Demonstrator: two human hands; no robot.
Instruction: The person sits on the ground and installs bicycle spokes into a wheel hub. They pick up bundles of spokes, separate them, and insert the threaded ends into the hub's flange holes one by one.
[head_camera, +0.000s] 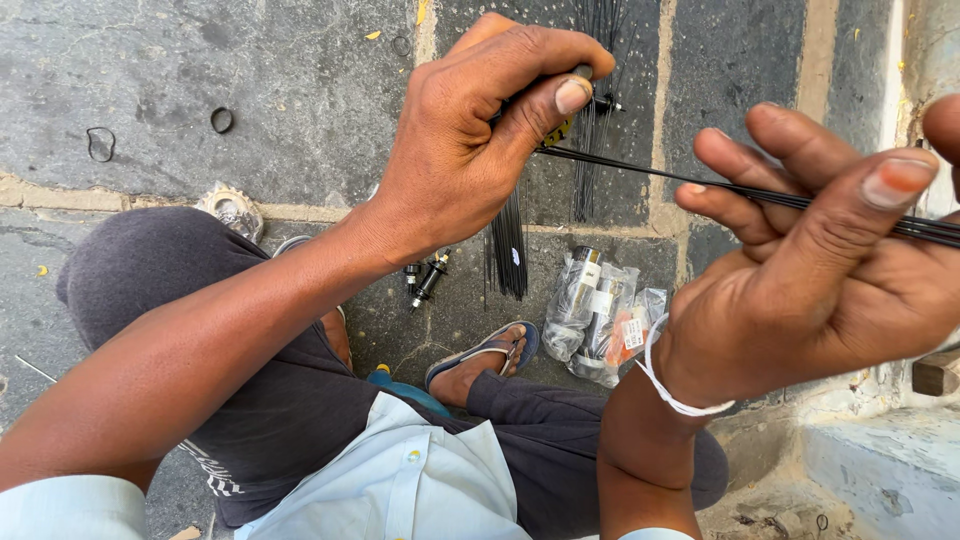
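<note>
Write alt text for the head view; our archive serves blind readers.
Seen from above, a seated person's left hand pinches a small tool at the end of thin black spokes that cross the open right hand. Below lie a spoke bundle and plastic-wrapped parts on stone paving.

Spokes on floor, packets perhaps beside
</note>
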